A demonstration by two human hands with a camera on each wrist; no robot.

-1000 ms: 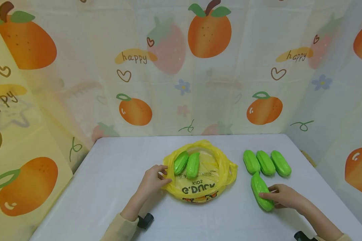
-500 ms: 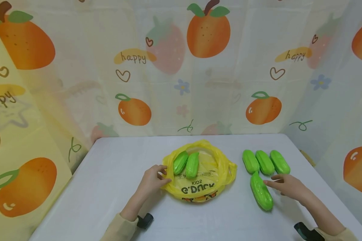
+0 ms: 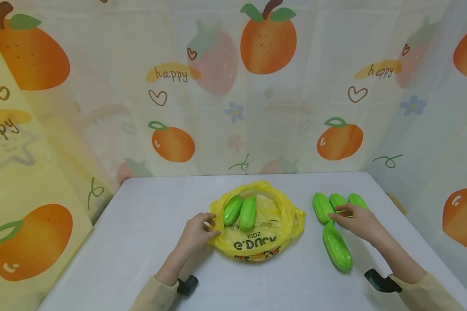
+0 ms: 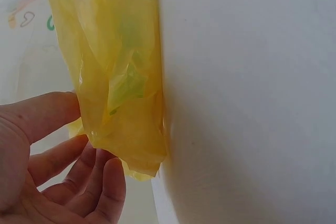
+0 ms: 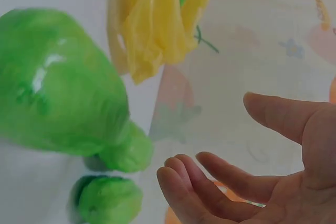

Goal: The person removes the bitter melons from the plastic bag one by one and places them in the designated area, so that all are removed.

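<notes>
In the head view, a yellow plastic bag (image 3: 289, 203) lies with its mouth spread, two glossy green zucchini-shaped vegetables (image 3: 248, 213) inside. My left hand (image 3: 196, 231) pinches its left rim between thumb and fingers; the left wrist view shows the yellow film (image 4: 123, 77) at the fingertips. My right hand (image 3: 356, 220) hovers over a row of three more green vegetables (image 3: 321, 206), partly covering two. Its fingers are spread, with nothing in them in the right wrist view. A single green vegetable (image 3: 336, 248) lies in front of the row, its stem end at the leftmost one.
A white table (image 3: 151, 203) bears everything. Fruit-printed cloth (image 3: 253, 116) hangs behind it and along both sides. Each wrist wears a black device, such as the right wrist's camera (image 3: 382, 281).
My right hand has let go of the front green vegetable, lifted, and moved away from me over the back row. My left hand stays at the bag's rim.
</notes>
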